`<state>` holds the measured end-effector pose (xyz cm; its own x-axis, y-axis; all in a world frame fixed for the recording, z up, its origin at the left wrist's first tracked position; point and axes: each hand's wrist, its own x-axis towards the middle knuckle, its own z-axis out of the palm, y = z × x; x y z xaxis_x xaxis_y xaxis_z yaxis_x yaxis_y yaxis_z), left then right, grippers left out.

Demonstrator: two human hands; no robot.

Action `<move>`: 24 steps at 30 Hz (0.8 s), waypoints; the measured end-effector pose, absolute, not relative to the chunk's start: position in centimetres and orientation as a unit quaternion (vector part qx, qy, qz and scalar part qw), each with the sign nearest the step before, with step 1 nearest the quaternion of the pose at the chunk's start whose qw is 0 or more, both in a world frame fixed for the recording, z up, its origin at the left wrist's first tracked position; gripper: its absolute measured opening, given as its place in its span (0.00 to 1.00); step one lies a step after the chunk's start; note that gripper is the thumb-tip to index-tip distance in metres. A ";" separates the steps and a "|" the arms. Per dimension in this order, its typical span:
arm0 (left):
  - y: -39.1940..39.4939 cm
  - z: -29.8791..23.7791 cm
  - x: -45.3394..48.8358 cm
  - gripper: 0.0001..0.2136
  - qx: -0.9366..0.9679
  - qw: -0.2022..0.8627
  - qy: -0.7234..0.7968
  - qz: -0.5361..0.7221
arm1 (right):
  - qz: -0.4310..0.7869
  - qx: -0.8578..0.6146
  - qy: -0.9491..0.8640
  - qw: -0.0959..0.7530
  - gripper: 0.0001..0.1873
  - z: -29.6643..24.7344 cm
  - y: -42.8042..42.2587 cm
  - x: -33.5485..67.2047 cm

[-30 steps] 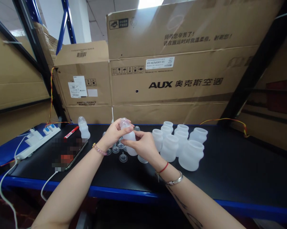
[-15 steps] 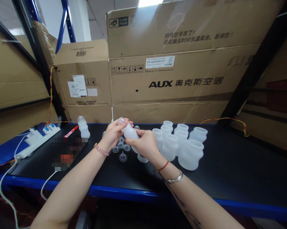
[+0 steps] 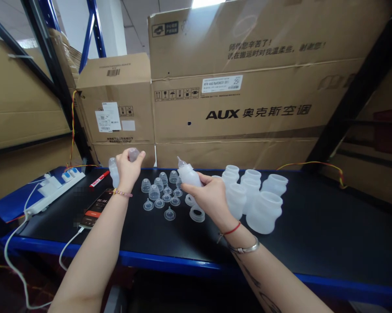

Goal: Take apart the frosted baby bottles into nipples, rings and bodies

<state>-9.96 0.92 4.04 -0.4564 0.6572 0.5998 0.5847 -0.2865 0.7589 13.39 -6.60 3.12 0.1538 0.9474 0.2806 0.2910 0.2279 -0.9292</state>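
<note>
My left hand [image 3: 129, 167] is raised at the left, pinching a clear domed bottle cap [image 3: 133, 154]. My right hand [image 3: 210, 195] grips a frosted white baby bottle [image 3: 189, 176], tilted to the upper left. A nipple [image 3: 182, 162] shows uncovered at the bottle's top. Below and left of that bottle lie several clear caps [image 3: 154, 192] and several loose clear nipples [image 3: 170, 213]. White collar rings [image 3: 197, 214] lie under my right hand. To its right stand several open frosted bottles [image 3: 264, 213]. Behind my left hand stands another bottle [image 3: 114, 173], partly hidden.
A phone [image 3: 98, 208] with a charging cable, a red marker [image 3: 99, 178] and a power strip [image 3: 57, 193] lie at the left of the black table [image 3: 329, 230]. Large cardboard [image 3: 248, 126] walls the back. A dark upright post [image 3: 333, 104] stands at the right.
The domed cap has come off the bottle's top, leaving the nipple bare. My left hand has moved left with the cap, while my right hand keeps the bottle slightly further right.
</note>
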 end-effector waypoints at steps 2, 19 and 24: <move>1.4 3.2 -10.3 0.18 0.534 0.000 0.662 0.526 | 0.313 -0.545 -0.565 0.535 0.16 3.1 -6.6 13.6; 3.1 -0.1 -7.4 0.22 0.548 0.067 0.715 0.430 | 0.350 -0.527 -0.594 0.497 0.15 2.7 -6.7 13.0; -0.4 2.5 -4.4 0.18 0.580 0.399 0.445 0.553 | 0.360 -0.516 -0.605 0.488 0.17 2.4 -6.6 12.9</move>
